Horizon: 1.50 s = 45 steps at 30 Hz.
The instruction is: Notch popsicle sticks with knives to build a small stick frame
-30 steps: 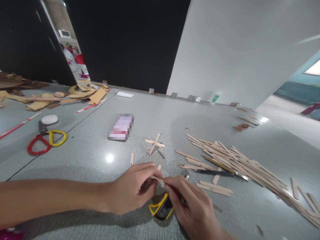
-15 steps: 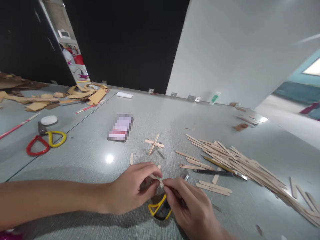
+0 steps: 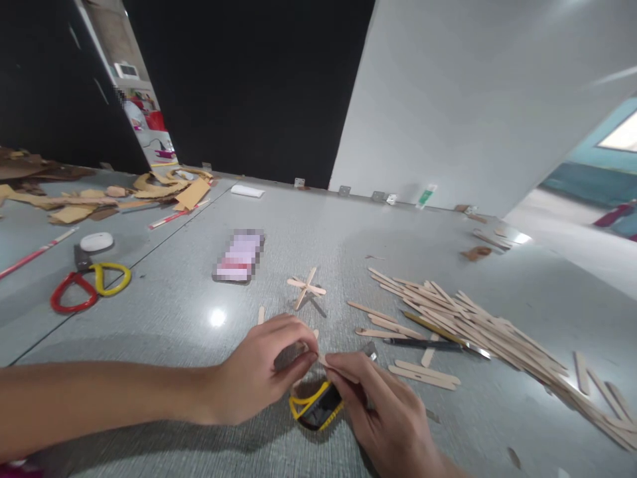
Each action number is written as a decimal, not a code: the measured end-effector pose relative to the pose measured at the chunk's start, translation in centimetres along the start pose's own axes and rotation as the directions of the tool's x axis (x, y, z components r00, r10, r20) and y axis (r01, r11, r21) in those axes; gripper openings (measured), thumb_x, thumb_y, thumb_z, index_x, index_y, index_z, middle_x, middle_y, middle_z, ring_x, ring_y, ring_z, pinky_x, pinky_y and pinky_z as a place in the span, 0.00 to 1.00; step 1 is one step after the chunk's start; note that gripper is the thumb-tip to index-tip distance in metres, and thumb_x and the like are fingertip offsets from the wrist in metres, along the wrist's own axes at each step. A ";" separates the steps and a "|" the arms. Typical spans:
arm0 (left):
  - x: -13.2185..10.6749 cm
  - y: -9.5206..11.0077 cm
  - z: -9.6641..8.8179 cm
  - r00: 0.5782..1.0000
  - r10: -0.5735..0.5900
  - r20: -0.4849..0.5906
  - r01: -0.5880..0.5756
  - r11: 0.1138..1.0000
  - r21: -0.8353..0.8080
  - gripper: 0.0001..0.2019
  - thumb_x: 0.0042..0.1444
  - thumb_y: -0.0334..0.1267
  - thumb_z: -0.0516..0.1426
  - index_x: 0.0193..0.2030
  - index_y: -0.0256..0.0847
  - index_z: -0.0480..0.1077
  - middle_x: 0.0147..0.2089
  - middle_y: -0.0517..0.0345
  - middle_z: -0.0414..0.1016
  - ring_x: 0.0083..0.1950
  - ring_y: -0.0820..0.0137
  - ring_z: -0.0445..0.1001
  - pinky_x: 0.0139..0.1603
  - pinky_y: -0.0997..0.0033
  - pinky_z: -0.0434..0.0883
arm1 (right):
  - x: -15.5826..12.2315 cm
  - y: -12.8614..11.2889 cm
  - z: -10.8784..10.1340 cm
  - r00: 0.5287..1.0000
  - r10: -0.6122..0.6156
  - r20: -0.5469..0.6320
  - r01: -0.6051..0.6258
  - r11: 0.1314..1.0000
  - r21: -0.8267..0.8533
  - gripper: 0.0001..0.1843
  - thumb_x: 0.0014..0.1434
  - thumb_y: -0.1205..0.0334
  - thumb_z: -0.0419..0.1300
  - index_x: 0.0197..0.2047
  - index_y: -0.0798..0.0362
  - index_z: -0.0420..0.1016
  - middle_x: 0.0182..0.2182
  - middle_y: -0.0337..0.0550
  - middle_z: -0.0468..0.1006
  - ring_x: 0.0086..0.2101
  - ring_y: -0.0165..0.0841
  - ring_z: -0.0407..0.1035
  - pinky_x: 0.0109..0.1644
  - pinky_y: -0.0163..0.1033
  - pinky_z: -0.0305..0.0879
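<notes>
Over the near part of the table, my left hand [image 3: 273, 372] and my right hand [image 3: 385, 405] meet, thumb and forefinger pinched on each. A small pale end of a wooden craft stick [image 3: 322, 359] shows between their fingertips; the fingers hide most of it. Below and partly behind my right hand is a yellow and black box cutter [image 3: 316, 406], its metal end pointing up to the right. Whether my right hand touches it I cannot tell. Beyond the hands stands a star shape of crossed craft sticks [image 3: 306, 287].
To the right lies a long pile of craft sticks [image 3: 472, 325], with a black pen-like tool [image 3: 423, 343] beside it. A phone [image 3: 239, 255] and red-and-yellow scissors [image 3: 74, 292] lie left. Cardboard scraps [image 3: 164, 189] sit at the back left, before a dark panel [image 3: 249, 86].
The fingertips of both hands have come closer around the craft stick, and less of it shows. The box cutter has shifted slightly up and left.
</notes>
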<state>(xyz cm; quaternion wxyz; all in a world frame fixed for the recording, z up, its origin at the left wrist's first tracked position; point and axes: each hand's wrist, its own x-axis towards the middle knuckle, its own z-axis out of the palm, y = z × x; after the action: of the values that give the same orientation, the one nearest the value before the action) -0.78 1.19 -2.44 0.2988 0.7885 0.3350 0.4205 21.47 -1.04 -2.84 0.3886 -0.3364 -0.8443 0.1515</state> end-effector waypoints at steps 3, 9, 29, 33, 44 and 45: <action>0.0 0.0 0.1 0.998 0.062 -0.006 -0.062 0.998 0.012 0.05 0.70 0.30 0.55 0.44 0.41 0.71 0.42 0.56 0.78 0.44 0.70 0.75 0.47 0.69 0.72 | 0.1 0.0 0.1 1.000 0.002 0.004 -0.002 1.000 -0.002 0.09 0.75 0.69 0.55 0.52 0.48 0.72 0.39 0.38 0.82 0.34 0.30 0.77 0.40 0.35 0.74; -0.3 -0.3 0.3 0.991 0.132 0.006 -0.132 0.989 0.072 0.05 0.71 0.28 0.55 0.46 0.41 0.71 0.44 0.56 0.78 0.45 0.70 0.76 0.48 0.69 0.72 | 0.2 -0.1 0.1 1.000 -0.008 0.011 0.008 1.000 -0.012 0.08 0.74 0.70 0.56 0.51 0.48 0.72 0.37 0.37 0.81 0.33 0.30 0.76 0.38 0.35 0.72; -0.7 -0.3 0.5 0.969 0.131 0.211 -0.183 0.950 0.252 0.06 0.71 0.28 0.45 0.42 0.42 0.58 0.40 0.55 0.67 0.39 0.66 0.67 0.40 0.66 0.69 | 0.5 -0.6 0.0 0.991 -0.113 0.068 0.112 0.994 0.015 0.08 0.74 0.72 0.55 0.48 0.52 0.73 0.37 0.42 0.82 0.34 0.33 0.76 0.38 0.38 0.71; -0.7 -0.3 0.6 0.974 0.079 0.213 -0.125 0.969 0.212 0.07 0.71 0.29 0.45 0.41 0.43 0.56 0.39 0.56 0.65 0.38 0.67 0.65 0.39 0.67 0.67 | 0.5 -0.5 0.1 0.991 -0.111 0.070 0.110 0.994 0.015 0.09 0.74 0.73 0.55 0.49 0.52 0.73 0.38 0.43 0.83 0.36 0.34 0.77 0.39 0.39 0.72; -0.6 -0.4 -0.2 0.994 -0.038 0.103 0.033 0.998 0.053 0.11 0.74 0.33 0.43 0.37 0.42 0.59 0.36 0.60 0.64 0.38 0.69 0.63 0.42 0.66 0.63 | 0.3 -0.4 0.1 0.994 -0.099 0.037 0.098 0.995 0.010 0.07 0.73 0.73 0.56 0.49 0.52 0.72 0.36 0.41 0.80 0.33 0.31 0.74 0.38 0.36 0.70; -0.6 -0.3 -0.2 0.994 -0.048 0.102 0.042 0.997 0.058 0.12 0.74 0.34 0.44 0.37 0.41 0.60 0.36 0.60 0.64 0.38 0.69 0.63 0.41 0.66 0.62 | 0.3 -0.4 0.1 0.995 -0.094 0.033 0.094 0.996 0.011 0.07 0.73 0.73 0.56 0.49 0.53 0.72 0.36 0.40 0.80 0.33 0.31 0.74 0.38 0.36 0.69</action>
<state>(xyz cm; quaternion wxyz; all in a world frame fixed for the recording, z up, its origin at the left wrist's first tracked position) -1.24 0.98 -2.87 0.3032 0.8093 0.3483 0.3630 21.08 -1.12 -2.59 0.3825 -0.2920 -0.8649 0.1426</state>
